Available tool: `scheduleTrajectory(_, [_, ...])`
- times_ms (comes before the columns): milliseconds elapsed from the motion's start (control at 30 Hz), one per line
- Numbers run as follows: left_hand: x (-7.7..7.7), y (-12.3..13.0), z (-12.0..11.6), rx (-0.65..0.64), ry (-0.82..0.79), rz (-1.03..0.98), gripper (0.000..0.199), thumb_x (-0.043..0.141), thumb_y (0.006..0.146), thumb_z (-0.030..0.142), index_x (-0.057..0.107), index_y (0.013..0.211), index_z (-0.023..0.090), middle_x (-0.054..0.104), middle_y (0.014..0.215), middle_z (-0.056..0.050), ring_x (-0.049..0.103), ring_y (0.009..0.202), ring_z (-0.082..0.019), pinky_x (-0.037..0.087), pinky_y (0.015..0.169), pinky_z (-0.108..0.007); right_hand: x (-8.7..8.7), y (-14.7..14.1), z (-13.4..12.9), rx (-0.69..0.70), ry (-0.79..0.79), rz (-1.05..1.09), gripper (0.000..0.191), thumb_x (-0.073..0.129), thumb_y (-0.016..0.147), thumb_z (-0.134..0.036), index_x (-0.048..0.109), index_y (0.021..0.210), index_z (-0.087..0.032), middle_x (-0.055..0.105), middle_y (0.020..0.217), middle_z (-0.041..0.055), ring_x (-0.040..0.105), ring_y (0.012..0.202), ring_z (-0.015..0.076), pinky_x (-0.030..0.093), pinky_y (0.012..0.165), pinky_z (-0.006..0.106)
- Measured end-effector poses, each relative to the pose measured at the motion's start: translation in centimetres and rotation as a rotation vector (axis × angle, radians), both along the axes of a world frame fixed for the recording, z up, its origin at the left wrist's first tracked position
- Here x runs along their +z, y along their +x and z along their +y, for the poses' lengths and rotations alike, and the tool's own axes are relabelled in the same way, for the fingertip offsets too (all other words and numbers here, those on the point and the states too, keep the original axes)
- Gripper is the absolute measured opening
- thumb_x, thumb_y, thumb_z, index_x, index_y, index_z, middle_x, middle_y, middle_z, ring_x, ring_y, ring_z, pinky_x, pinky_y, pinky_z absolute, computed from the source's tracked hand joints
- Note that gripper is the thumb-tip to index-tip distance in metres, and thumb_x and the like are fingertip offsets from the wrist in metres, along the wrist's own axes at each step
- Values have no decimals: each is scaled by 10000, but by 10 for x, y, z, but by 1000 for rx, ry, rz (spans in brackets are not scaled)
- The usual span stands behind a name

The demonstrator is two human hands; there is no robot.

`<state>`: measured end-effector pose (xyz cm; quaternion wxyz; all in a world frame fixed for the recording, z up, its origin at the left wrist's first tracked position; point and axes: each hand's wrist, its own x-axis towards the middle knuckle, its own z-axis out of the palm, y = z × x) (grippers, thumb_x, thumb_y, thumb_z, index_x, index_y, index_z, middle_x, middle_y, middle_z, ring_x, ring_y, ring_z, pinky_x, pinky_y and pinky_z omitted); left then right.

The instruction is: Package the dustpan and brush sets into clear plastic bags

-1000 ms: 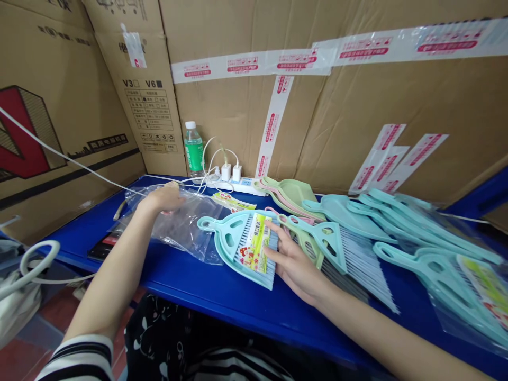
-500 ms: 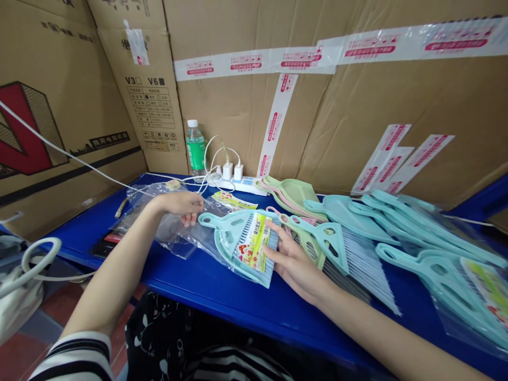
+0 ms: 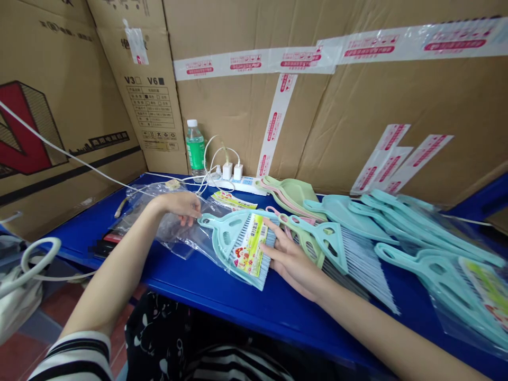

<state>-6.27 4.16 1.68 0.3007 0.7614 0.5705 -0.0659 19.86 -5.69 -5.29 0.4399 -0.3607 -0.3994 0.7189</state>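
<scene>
brush set [image 3: 236,233] nudged left a bit since half a sec ago | aqua brush in matching dustpan [image 3: 223,257], mid-frame, yellow-green mushroom card [image 3: 251,248] | box [image 3: 138,121] upper left says V3/V6 | handle points left, long axis slants down-right | right hand [image 3: 296,260] gripping bristle end; left hand [image 3: 178,205] curled by handle, can't tell its grip

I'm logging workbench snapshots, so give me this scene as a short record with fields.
Right hand: holding turquoise brush-and-dustpan set at its bristle end
Left hand: at the set's handle end, near clear plastic bag
Label: yellow-green, across the bristles
Right side: another labelled turquoise set
Back: upright bottle, power strip
Surface: blue table
</scene>
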Motion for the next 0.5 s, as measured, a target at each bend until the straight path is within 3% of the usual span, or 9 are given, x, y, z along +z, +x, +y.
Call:
scheduleTrajectory(300, [1, 5, 1, -21, 203, 137, 132, 496, 612, 118, 528, 500, 181, 588, 519, 23, 518, 548, -123, 338, 555, -216, 0, -2, -1, -44, -37, 1, 856, 704, 766, -208, 252, 1488, -301, 660, 1189, 49, 585, 1151, 195, 385, 1067, 426])
scheduleTrajectory(500, [3, 1, 1, -23, 249, 180, 119, 486, 606, 125, 510, 503, 180, 576, 523, 22, 519, 566, -129, 339, 566, -217, 0, -1, 0, -52, -48, -23, 770, 694, 741, -152, 371, 1430, -271, 668, 1036, 31, 599, 1127, 197, 378, 1079, 421])
